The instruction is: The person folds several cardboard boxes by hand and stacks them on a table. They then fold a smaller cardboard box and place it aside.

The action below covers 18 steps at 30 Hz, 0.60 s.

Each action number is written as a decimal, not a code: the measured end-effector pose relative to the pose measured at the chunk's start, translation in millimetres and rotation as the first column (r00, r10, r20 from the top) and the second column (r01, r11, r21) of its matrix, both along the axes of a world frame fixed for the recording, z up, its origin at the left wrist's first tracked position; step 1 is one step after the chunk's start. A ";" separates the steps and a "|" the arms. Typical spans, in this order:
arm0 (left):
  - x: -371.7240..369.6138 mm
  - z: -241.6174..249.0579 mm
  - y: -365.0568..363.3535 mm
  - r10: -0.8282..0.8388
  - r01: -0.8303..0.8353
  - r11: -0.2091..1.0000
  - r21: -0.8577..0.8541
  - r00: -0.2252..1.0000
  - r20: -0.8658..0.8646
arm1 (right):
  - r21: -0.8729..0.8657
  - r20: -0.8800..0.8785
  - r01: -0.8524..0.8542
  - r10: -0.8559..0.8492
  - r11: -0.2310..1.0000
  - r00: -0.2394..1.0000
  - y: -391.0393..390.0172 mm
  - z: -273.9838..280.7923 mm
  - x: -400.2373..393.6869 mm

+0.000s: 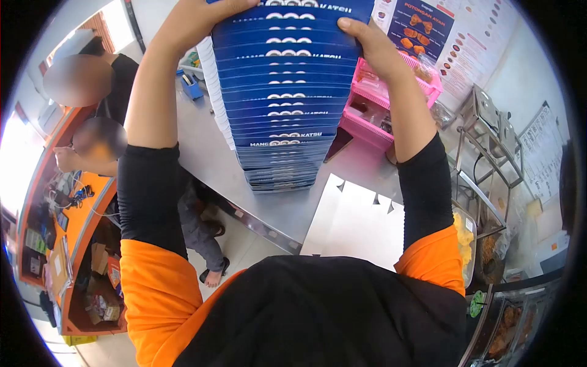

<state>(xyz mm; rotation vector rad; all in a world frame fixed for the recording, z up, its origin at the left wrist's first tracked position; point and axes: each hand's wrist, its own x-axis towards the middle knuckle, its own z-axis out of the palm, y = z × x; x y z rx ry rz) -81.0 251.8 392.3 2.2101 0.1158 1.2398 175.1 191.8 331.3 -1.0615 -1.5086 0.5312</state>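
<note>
A tall stack of nested blue paper food boxes [281, 104], printed in white with "MANG" and "KATSU", stands on the metal counter [269, 211]. Near its top, my left hand [205, 18] grips the left side, fingers reaching over the front edge. On the opposite side my right hand [373, 46] clasps the stack, with the thumb on the blue front face. The top of the stack is cut off by the frame edge. Flat white cardboard sheets [348, 223] lie on the counter in front of me, to the right of the stack's base.
Pink plastic baskets [373, 119] with packets stand behind my right forearm. A metal fryer [483, 116] is at the right, and a tray of yellow food [465, 241] sits beside my right sleeve. At left, other people are near an orange counter [92, 202].
</note>
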 end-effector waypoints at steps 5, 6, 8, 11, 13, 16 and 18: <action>4.0 -11.0 19.0 0.103 -0.103 0.995 0.004 0.994 0.033 | 0.104 0.014 0.083 -0.085 0.991 0.996 -3.1 -4.9 -11.5; 2.4 -16.9 27.9 0.161 -0.163 0.986 0.035 0.986 0.046 | 0.130 0.031 0.086 -0.090 0.988 0.995 -7.9 -1.2 -16.1; -1.2 -21.2 46.5 0.277 -0.285 0.954 0.098 0.957 0.089 | 0.119 0.012 0.039 -0.041 0.992 0.999 -10.4 2.0 -15.7; -6.1 -10.6 31.8 0.253 -0.244 0.960 -0.139 0.966 0.046 | 0.135 -0.008 0.066 -0.066 0.989 0.998 -16.9 5.2 -14.1; -4.3 -10.9 31.5 0.285 -0.276 0.952 -0.131 0.957 0.060 | 0.206 -0.045 0.067 -0.059 0.976 0.997 -8.7 -1.5 -3.8; 0.1 -13.3 33.6 0.276 -0.274 0.961 -0.040 0.958 0.077 | 0.233 -0.011 0.039 -0.037 0.972 0.999 -15.8 2.3 -9.9; 4.0 -12.3 35.6 0.266 -0.272 0.961 0.052 0.959 0.094 | 0.237 0.035 0.034 -0.044 0.971 0.998 -17.3 4.0 -13.0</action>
